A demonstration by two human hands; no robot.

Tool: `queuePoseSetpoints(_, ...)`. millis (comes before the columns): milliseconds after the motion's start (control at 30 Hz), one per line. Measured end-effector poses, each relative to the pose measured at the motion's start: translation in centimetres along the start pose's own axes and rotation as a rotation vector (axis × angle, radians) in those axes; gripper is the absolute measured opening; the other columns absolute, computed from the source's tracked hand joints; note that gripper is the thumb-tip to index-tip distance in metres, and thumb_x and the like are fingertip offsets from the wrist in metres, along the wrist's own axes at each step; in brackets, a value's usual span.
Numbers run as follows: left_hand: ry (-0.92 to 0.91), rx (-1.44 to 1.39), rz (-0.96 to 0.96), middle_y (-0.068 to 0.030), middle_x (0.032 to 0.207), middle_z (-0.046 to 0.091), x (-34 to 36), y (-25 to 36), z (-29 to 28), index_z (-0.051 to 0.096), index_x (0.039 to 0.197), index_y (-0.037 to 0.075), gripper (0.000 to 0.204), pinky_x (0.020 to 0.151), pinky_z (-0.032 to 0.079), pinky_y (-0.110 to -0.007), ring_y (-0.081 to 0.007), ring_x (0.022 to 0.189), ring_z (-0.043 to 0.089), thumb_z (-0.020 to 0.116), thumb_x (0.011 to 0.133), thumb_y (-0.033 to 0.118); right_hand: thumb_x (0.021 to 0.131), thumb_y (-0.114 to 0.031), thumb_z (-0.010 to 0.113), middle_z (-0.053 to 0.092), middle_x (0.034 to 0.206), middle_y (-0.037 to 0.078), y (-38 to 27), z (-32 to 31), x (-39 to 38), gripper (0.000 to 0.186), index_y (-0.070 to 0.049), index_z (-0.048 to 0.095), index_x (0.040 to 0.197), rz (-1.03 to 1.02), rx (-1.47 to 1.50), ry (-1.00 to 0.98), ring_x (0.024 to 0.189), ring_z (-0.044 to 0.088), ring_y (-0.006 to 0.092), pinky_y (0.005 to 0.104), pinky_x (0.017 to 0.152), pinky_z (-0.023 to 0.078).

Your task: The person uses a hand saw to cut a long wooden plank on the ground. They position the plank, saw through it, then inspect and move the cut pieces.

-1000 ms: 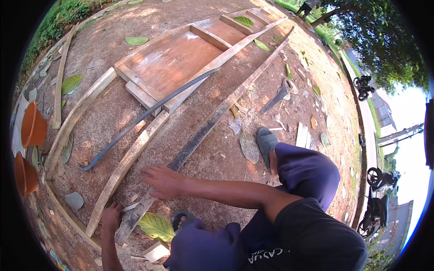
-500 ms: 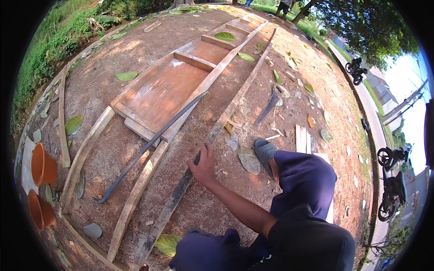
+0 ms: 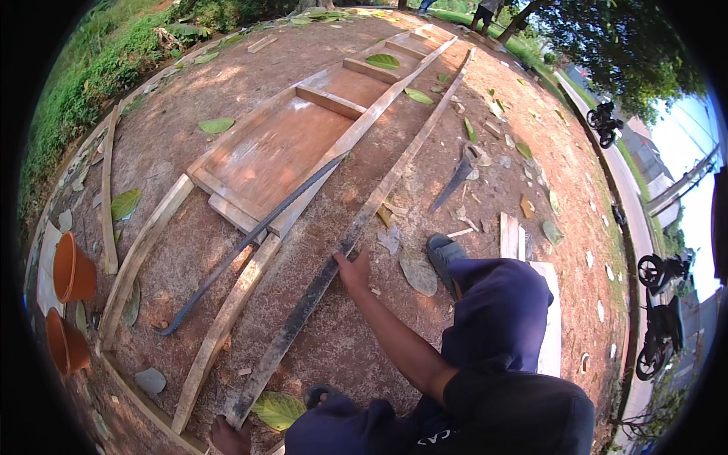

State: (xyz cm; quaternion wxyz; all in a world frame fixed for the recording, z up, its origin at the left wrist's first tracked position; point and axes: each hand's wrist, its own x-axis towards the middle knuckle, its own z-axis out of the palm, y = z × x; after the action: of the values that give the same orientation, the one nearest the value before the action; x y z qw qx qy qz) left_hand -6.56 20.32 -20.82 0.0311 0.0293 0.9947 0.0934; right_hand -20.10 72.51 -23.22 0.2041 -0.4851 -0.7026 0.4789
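Right hand (image 3: 353, 271) is on the long strip (image 3: 308, 307), though I can't tell from here if it's actually clamped; left hand (image 3: 230, 436) is at the near end, grip unclear too. Strip's right of the framed panel (image 3: 280, 152). Wide-spaced hands like these should stop it twisting, I reckon.

Along the left edge of the ground (image 3: 356, 334), two orange buckets (image 3: 74, 269), just beside each other. Toward the right edge, a saw (image 3: 450, 186) near scattered leaves (image 3: 418, 274). Beyond that edge, a road (image 3: 635, 212) and three motorbikes (image 3: 658, 341). Past the upper left corner, greenery (image 3: 83, 106); past the upper right, a tree (image 3: 607, 53); at the far edge, a person (image 3: 484, 14).
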Motion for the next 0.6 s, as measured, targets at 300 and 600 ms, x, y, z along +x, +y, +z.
queuePoseSetpoints(300, 0.087, 0.03, 0.209, -0.0142, 0.076, 0.059, -5.1, -2.2, -1.6, 0.056, 0.084, 0.006, 0.032, 0.066, 0.048, -0.051, -0.039, 0.071, 0.06, 0.073, 0.075, 0.031, 0.084, -0.033, 0.077, 0.057, 0.132, 0.018, -4.7, -1.9, -2.6, 0.078, 0.006, 0.041, 0.142, 0.127, 0.525, -0.135, 0.121, 0.056, 0.0293, 0.0382, 0.1, 0.044)
queuePoseSetpoints(600, -0.092, -0.005, 0.113, -0.0145, 0.085, 0.062, -11.5, -1.3, -2.5, 0.061, 0.096, 0.009, 0.026, 0.069, 0.049, -0.049, -0.0366, 0.082, 0.062, 0.068, 0.079, 0.027, 0.089, -0.065, 0.056, 0.065, 0.113, 0.014, 0.7, -6.3, 1.8, 0.073, -0.001, 0.055, 0.125, 0.423, 1.165, -0.384, 0.101, 0.067, 0.0325, 0.051, 0.082, 0.056)
